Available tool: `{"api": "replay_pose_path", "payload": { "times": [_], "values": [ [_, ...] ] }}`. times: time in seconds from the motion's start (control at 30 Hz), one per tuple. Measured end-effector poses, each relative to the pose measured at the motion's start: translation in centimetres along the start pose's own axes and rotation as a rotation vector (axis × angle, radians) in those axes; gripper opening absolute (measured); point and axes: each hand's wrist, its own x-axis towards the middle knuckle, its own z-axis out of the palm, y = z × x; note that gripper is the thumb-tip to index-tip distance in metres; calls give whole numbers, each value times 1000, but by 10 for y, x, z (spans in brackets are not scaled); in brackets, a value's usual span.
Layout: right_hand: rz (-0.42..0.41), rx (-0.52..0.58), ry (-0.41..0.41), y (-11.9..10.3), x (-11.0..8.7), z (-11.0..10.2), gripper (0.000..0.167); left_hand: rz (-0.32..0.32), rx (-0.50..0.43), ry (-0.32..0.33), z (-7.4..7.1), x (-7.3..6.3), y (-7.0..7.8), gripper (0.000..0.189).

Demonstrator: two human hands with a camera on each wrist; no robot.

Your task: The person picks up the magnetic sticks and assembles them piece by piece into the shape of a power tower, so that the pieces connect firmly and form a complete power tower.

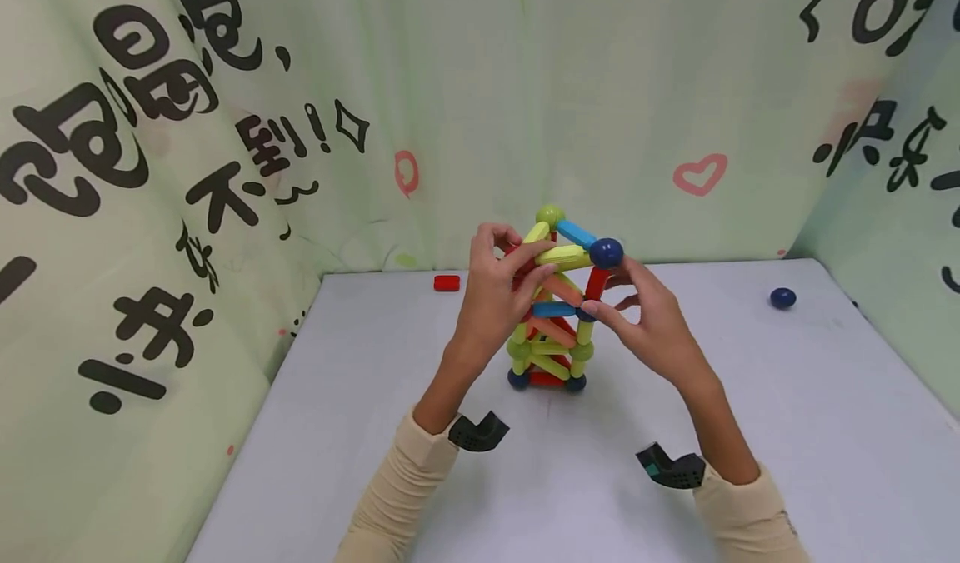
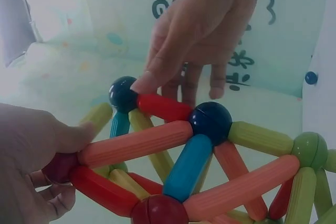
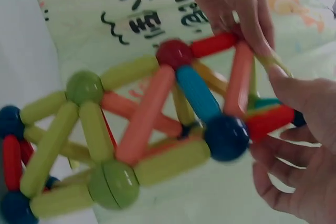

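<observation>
A tower of magnetic rods and balls (image 1: 551,349) stands upright on the table. My left hand (image 1: 495,284) holds its upper left corner, with fingers and thumb around a dark red ball (image 2: 60,168); a yellow-green rod (image 1: 564,256) runs from there to the top blue ball (image 1: 607,253). On the other side, my right hand (image 1: 656,321) grips about a red rod (image 3: 272,123) between the top blue ball and the lower blue ball (image 3: 226,138). A green ball (image 1: 551,216) tops the tower. The right fingertips are partly hidden behind the rods in the head view.
A loose red rod (image 1: 447,283) lies at the table's back left. One loose dark blue ball (image 1: 783,298) lies at the back right. Behind the white table (image 1: 360,338) hangs a pale green curtain (image 1: 465,63) with black lettering.
</observation>
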Motion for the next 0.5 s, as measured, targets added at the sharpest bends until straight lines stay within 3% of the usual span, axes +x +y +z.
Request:
{"api": "replay_pose_path", "payload": {
  "times": [0.1, 0.23, 0.37, 0.5],
  "values": [
    [-70, -8, 108, -10, 4, 10, 60, 14, 26, -8, -1, 1, -1, 27],
    [-65, -6, 182, -13, 5, 19, 59, 21, 21, -29, -2, 2, -1, 28],
    [-36, -34, 162, -8, 4, 22, 54, -21, -91, 3, -1, 0, -8, 30],
    [22, -48, 54, 2, -1, 22, 55, -118, -276, 106, 4, 2, -36, 28]
  ]
}}
